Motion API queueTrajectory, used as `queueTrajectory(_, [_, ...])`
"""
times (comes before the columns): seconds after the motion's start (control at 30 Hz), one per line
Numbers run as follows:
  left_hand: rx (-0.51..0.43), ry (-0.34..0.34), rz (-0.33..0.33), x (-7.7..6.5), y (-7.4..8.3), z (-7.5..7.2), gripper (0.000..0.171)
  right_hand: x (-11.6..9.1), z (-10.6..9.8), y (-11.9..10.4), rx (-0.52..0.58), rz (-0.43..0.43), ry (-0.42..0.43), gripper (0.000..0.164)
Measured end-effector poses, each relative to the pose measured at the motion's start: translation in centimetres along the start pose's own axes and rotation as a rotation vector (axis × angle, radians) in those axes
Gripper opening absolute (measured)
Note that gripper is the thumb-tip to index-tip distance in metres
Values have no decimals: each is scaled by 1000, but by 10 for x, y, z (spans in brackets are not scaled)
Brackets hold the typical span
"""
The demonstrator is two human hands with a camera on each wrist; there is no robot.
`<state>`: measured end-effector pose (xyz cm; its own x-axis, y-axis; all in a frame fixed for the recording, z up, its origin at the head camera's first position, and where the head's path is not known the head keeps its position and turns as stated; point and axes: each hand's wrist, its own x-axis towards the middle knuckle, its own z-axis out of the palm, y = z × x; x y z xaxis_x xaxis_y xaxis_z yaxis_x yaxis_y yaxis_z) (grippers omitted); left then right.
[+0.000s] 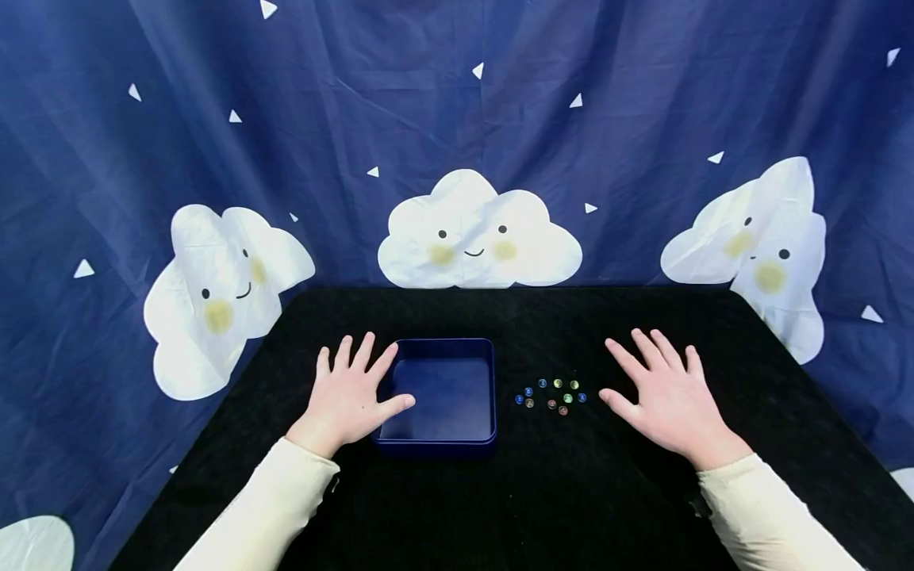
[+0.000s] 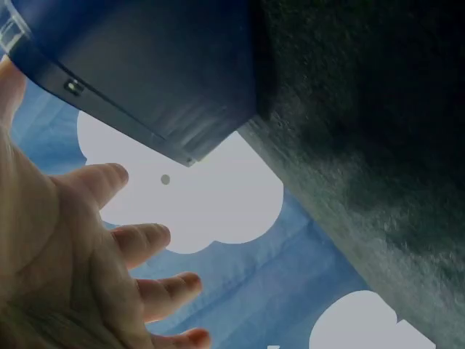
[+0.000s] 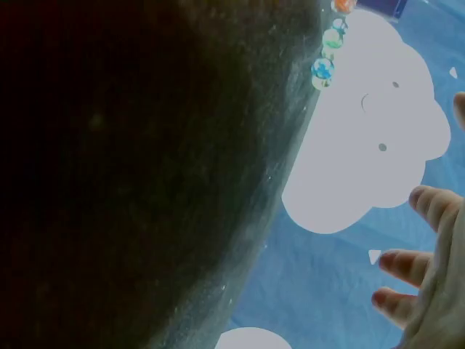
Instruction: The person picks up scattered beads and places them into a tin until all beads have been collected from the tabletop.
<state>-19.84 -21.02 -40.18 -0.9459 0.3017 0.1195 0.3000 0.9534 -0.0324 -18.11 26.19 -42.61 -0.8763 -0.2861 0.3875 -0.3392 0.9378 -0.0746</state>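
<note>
Your left hand (image 1: 348, 404) and right hand (image 1: 674, 406) are both spread, nothing gripped. Blue box (image 1: 435, 442) sits left of the surface's (image 1: 543, 492) middle, marbles (image 1: 552, 404) between it and your right hand. They'd probably roll, so pinch lightly, one at a time imo. Past them there's decent room before the far edge.

No words, numbers, labels or brand names can be read in any of the three views. The blue curtain (image 1: 428, 95) bears only printed signs without lettering: small white triangles (image 1: 479, 71) and white clouds (image 1: 414, 238) with simple drawn features. On the blue box (image 1: 437, 449), a small mark (image 2: 73, 86) near the rim is too unclear to read.
</note>
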Motion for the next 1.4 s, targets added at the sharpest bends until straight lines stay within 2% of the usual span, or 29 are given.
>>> queueTrajectory(0.1, [-32,-23,-10,0,2,0,94,1,1,-2,11,-11,-12,74])
queueTrajectory(0.2, [-114,-55,-35,1,3,0,92,2,2,-3,16,-21,-21,72])
queueTrajectory(0.37, [-313,-111,-91,7,1,-2,88,4,2,-5,28,-30,-33,70])
queueTrajectory(0.5, [-434,-136,-135,13,-2,-2,82,6,3,-8,64,-33,-33,67])
queueTrajectory(0.7, [-679,-189,-200,19,-8,3,65,10,5,-12,139,-58,19,58])
queueTrajectory(0.83, [-824,-196,-228,20,-12,9,59,12,5,-12,175,-72,31,53])
queueTrajectory(0.97, [-924,-197,-242,21,-16,18,53,13,7,-12,201,-48,-22,49])
queueTrajectory(1.17, [-1023,-212,-243,23,-20,27,50,16,11,-12,219,18,-103,41])
queueTrajectory(1.4, [-1165,-263,-250,24,-28,30,49,24,19,-13,287,82,-252,33])
